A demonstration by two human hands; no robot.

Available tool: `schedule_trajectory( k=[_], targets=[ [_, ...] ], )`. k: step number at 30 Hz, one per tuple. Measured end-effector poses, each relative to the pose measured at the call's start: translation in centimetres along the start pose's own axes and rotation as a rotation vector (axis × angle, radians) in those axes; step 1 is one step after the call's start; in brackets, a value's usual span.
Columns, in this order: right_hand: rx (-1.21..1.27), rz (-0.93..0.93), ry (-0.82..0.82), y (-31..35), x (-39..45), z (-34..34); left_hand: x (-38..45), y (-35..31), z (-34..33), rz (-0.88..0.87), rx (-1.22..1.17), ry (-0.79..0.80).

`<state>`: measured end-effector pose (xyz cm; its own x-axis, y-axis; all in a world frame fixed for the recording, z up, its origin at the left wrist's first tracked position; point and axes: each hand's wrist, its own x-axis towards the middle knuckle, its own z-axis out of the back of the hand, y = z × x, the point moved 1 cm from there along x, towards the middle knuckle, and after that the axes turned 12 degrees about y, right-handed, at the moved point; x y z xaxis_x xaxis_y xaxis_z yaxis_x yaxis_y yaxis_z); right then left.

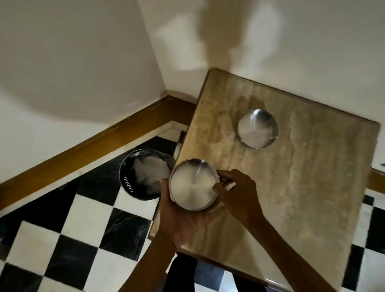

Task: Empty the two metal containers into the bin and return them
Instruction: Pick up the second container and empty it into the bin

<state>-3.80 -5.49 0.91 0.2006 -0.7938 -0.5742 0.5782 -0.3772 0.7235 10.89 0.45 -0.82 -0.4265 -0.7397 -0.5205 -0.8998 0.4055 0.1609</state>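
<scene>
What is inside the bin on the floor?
The bin holds crumpled white paper or plastic. Its right side is hidden behind the container held in both hands, and anything under the white material is covered.

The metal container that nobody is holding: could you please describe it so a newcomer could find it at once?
Start at the marble-topped table against the white wall. The free metal container sits alone near its far edge. Unlike the held container, gripped by the left hand and right hand, no hand touches it.

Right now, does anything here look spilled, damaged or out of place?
Nothing stands out. The left hand and right hand hold one metal container level; the other container stands upright on the table. The bin stands upright on the floor. No spill is visible.
</scene>
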Motion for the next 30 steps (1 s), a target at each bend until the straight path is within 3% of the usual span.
schedule_trajectory(
  k=[4,11,14,17,19,20,22,25,27,30],
  targets=[
    [0.032,0.021,0.117,3.7,3.6,-6.2,-2.5,-6.8,1.8,-0.083,-0.013,-0.011],
    [0.068,0.019,0.314,5.1,9.0,-14.7,-2.8,-15.8,6.1,-0.197,0.175,-0.231],
    [0.032,0.052,0.387,4.0,10.5,-15.8,-1.0,-19.2,8.8,-0.176,0.597,-0.347],
    [-0.214,0.236,0.393,5.0,10.9,-16.2,-0.4,-21.8,11.7,-0.141,1.492,-0.592],
    [-0.447,0.365,0.361,6.3,10.5,-16.9,-0.6,-22.6,12.8,-0.178,1.974,-0.585],
    [-0.580,0.463,0.286,7.1,10.1,-17.3,-0.8,-22.8,13.0,-0.214,2.090,-0.539],
    [-0.824,0.677,0.204,7.6,10.0,-18.4,-1.0,-23.0,13.1,-0.301,2.167,-0.430],
    [-1.129,0.658,0.492,5.2,10.4,-19.9,-1.1,-22.7,12.8,-0.367,2.175,-0.368],
    [-1.156,0.599,0.546,4.2,10.2,-20.4,-1.4,-22.1,13.2,-0.352,2.195,-0.356],
    [-1.092,0.648,0.468,4.6,9.4,-20.0,-1.8,-21.6,13.3,-0.405,2.200,-0.361]
  ],
)
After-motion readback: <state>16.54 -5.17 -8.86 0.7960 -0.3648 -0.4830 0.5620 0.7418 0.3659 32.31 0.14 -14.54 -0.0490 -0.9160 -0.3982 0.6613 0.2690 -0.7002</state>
